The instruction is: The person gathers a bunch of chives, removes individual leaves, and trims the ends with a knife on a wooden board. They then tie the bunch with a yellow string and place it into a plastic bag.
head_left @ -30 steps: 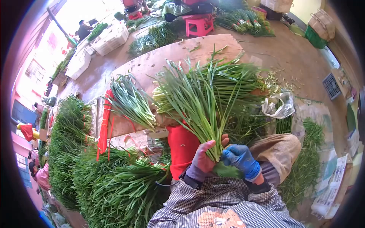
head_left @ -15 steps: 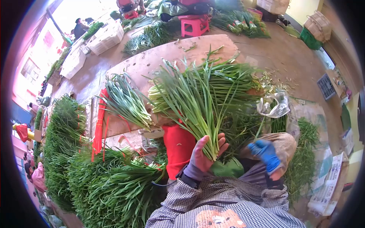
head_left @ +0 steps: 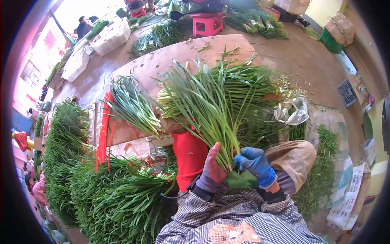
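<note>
Your left hand (head_left: 215, 168) cups the stem ends of the leafy bunch (head_left: 215, 126), fingers partly curled; your right hand (head_left: 256, 166), in a blue glove, is closed at those ends, though I can't tell whether it pinches a stem. The leaves fan out over the pile (head_left: 248, 85) on the table (head_left: 178, 51). A loose left palm could let stems slip; a hard right-hand tug could snap them or drag neighbours out, and overlapping leaves could snag.

An indoor produce packing space, shown by piled leafy greens (head_left: 122, 199) and white crates (head_left: 110, 40).
</note>
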A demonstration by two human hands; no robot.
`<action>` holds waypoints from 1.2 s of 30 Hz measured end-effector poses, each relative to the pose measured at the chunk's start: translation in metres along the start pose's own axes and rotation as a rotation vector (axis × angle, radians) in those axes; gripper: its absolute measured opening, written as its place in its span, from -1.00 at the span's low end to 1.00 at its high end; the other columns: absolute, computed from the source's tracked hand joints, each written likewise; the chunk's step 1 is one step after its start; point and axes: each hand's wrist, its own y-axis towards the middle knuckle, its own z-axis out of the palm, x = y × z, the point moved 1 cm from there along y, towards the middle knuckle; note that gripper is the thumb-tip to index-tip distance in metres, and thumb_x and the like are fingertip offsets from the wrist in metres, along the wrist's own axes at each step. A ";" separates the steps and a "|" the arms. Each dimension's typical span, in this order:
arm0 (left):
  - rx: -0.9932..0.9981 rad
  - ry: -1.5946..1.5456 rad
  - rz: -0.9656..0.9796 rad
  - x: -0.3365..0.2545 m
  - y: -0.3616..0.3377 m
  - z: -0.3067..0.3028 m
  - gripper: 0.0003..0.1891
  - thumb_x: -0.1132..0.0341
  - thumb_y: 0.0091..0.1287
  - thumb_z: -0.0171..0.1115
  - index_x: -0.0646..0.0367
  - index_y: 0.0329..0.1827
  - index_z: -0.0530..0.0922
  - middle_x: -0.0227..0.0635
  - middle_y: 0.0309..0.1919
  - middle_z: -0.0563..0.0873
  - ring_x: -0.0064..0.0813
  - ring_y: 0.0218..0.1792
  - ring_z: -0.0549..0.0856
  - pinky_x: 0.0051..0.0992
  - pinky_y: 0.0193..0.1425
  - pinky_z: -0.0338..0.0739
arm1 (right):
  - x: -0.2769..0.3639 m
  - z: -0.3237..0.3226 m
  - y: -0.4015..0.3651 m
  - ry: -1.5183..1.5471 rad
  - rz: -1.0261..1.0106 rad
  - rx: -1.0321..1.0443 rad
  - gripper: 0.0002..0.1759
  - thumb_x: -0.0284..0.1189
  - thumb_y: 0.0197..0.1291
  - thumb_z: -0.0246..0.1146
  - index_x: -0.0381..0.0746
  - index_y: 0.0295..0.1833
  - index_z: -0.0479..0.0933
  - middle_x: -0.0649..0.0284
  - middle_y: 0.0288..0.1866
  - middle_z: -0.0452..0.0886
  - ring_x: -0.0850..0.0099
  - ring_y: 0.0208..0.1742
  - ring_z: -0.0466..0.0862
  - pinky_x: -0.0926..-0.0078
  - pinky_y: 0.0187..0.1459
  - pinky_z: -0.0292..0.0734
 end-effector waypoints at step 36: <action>-0.256 0.382 0.058 0.013 -0.001 -0.022 -0.63 0.35 0.36 0.23 0.34 0.17 0.50 -0.27 -0.14 0.71 -0.38 -0.16 0.73 -0.37 0.01 0.69 | -0.024 -0.004 0.022 -0.319 -0.359 -0.196 -0.84 -0.53 0.06 0.44 -0.34 -0.24 0.66 0.21 -0.36 0.65 0.44 -0.35 0.66 0.53 -0.32 0.53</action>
